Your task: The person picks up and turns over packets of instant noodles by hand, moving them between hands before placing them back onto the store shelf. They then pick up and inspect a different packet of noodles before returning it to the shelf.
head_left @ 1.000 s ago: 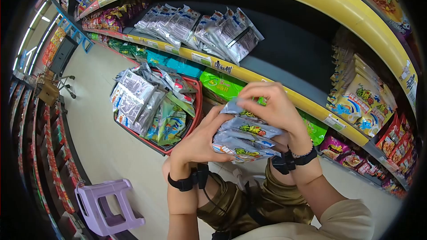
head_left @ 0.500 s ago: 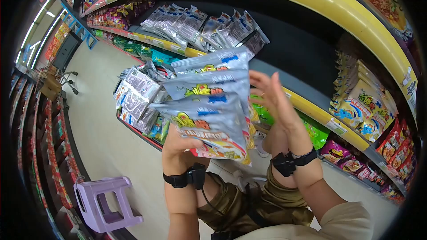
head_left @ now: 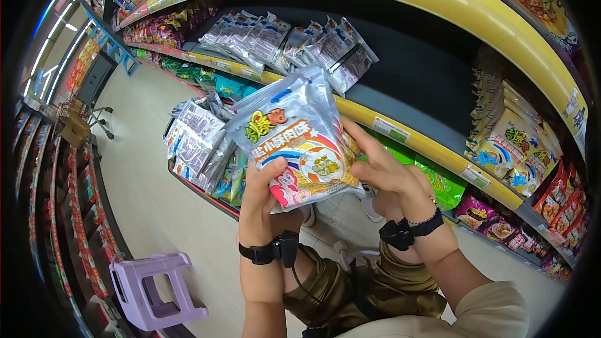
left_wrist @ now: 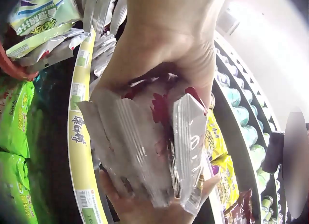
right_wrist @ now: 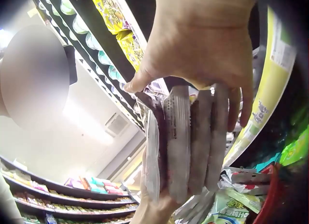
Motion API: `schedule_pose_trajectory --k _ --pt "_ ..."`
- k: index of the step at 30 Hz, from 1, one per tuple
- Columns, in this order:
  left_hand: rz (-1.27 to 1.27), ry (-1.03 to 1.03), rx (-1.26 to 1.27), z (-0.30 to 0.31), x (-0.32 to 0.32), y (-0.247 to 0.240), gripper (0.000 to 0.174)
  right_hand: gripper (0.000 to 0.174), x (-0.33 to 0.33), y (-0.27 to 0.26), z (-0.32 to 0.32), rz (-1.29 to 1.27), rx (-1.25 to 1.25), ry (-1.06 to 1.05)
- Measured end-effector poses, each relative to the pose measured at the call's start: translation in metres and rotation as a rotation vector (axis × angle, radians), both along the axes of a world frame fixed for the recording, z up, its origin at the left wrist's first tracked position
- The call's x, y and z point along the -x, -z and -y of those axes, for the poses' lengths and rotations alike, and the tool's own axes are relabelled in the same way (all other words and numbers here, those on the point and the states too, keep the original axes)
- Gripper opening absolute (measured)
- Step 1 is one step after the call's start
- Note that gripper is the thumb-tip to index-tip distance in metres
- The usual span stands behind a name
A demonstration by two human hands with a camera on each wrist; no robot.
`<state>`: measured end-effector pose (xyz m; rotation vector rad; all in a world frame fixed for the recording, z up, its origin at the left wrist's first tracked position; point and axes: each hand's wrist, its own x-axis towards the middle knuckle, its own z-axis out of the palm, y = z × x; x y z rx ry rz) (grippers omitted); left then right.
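A stack of silver noodle-snack packets [head_left: 297, 144] is held up in front of the knees, the front one printed with a rainbow and a football. My left hand [head_left: 258, 191] grips its lower left side, thumb across the front packet and fingers hidden behind. On the right edge, my right hand [head_left: 391, 169] holds the stack between thumb and fingers. Several packet ends [right_wrist: 178, 142] stand side by side under the right palm in the right wrist view. In the left wrist view, sealed edges of the packets [left_wrist: 137, 146] spread between both hands.
A red basket [right_wrist: 271, 195] with silver and green packets stands on the floor at left. Silver packets [head_left: 247, 37] lie on the dark shelf [head_left: 416, 69], yellowish ones [head_left: 516, 141] at its right end. A purple stool [head_left: 156, 294] stands at lower left.
The fanned-out packets have come together and tilted, so the front one faces up. My right hand, apart from them half a second ago, has come onto their right edge.
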<state>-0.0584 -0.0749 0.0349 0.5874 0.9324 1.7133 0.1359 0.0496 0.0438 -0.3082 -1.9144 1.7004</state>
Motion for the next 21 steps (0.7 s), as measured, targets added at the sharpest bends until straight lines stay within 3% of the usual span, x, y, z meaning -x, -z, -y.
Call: schedule_pose_trajectory --k 3,7,12,14,16,18,19,21 --pt "-0.115 -0.038 -0.033 -0.009 -0.009 -0.005 0.069 0.104 0.0 -0.004 -0.002 -0.041 0.08 -0.019" --pt "-0.192 -0.154 -0.139 -0.023 -0.023 -0.011 0.072 0.098 -0.007 -0.003 -0.007 0.09 0.096 0.06" --pt "-0.279 -0.006 -0.102 -0.047 -0.046 -0.03 0.073 0.08 -0.034 -0.02 -0.016 -0.04 -0.037 0.203" --pt "-0.418 0.058 -0.226 -0.068 -0.056 -0.031 0.071 0.076 -0.057 -0.023 -0.023 0.028 -0.17 0.311" --pt "-0.431 0.154 -0.199 -0.091 -0.068 -0.027 0.079 0.075 -0.077 -0.018 -0.024 0.089 -0.05 0.47" --pt "-0.867 0.086 -0.215 -0.118 -0.08 -0.011 0.09 0.072 -0.087 -0.012 -0.03 0.007 -0.001 0.542" --pt "-0.63 0.138 -0.22 -0.127 -0.096 -0.016 0.097 0.069 -0.094 -0.003 -0.038 0.025 -0.08 0.665" --pt "-0.72 0.102 -0.269 -0.149 -0.106 -0.006 0.099 0.06 -0.103 0.011 -0.052 0.092 -0.12 0.833"
